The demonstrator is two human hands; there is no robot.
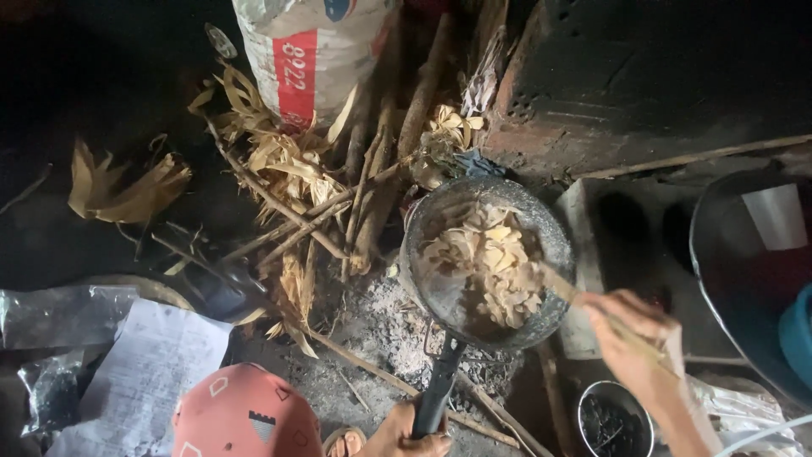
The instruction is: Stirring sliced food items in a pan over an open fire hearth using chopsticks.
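Pan [541, 222]: dull, soot-darkened metal with a black matt handle [437, 391]. Chips [495, 262]: pale, dry, matt slices. Spatula [565, 286]: bare wood. Sticks [382, 161]: rough bark; husks [279, 152]: dry, papery. Sack [309, 51]: woven plastic, faint sheen. Sheet [152, 364]: creased matt paper. Bag [59, 313]: clear glossy plastic. Stove [643, 76]: rough, sooty brick. Ash [385, 317]: grey, powdery.

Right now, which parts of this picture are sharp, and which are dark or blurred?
Head view: the round grey pan of pale chips is evenly lit and fairly sharp; the right hand gripping a wooden stirrer is smeared by motion; the left hand on the black handle is cut off; the top-left corner sinks into shadow.
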